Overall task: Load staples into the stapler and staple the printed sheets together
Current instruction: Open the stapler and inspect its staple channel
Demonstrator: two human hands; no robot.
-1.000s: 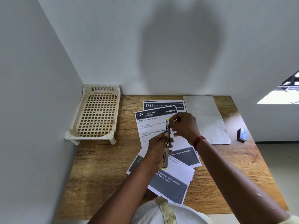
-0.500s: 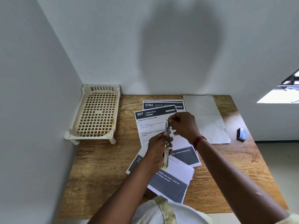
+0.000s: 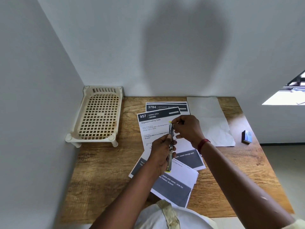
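Stapler (image 3: 170, 142) sits gripped round its middle in the left hand (image 3: 162, 151) above the printed sheets (image 3: 155, 128), the right hand (image 3: 186, 129) just beyond pinching its far tip, so I'd hold it level and feed the staples straight along the channel.

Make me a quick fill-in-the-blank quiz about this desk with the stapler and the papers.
1. The left hand grips the stapler; the printed sheet headed Dining Area is numbered ____.
2. The cream tray stands in the table's far ____ corner.
3. The small blue box lies near the table's ____ edge.
4. A ____ band circles the wrist of the right hand.
Missing: 957; left; right; red.
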